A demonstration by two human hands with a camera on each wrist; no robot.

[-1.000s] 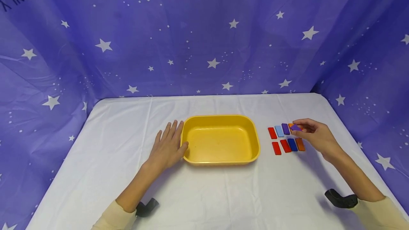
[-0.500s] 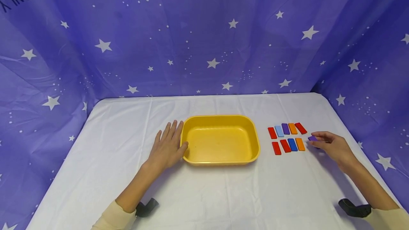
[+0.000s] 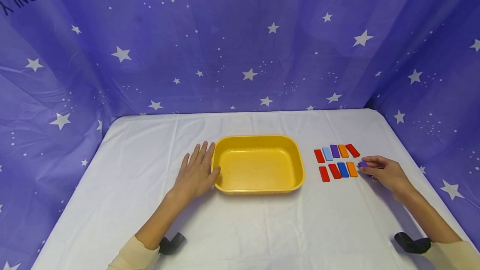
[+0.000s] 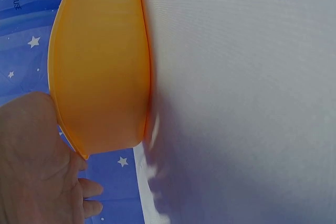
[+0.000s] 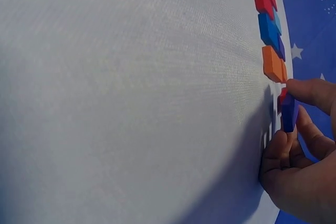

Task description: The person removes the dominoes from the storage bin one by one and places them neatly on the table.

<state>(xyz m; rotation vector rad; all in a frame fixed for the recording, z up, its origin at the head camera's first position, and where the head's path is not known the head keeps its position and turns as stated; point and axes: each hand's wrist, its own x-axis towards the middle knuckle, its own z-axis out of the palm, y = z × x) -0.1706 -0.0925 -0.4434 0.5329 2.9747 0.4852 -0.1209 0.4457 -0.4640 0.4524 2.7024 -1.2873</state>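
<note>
My right hand pinches a purple block between thumb and fingers, just right of the near row. In that row lie two red blocks, a dark blue block and an orange block. The far row holds a red, a light blue, a purple, an orange and a slanted red block. With fingers straight, my left hand rests against the left rim of a yellow tray, its thumb over the edge.
A white cloth covers the table. Purple curtains with white stars rise along its back and sides. The yellow tray stands in the middle, left of the blocks. A dark strap piece sits at my right wrist.
My right hand has moved from above the far row toward me and right, carrying the purple block, then slightly left to the near row's end. My left hand and the tray stay still.
</note>
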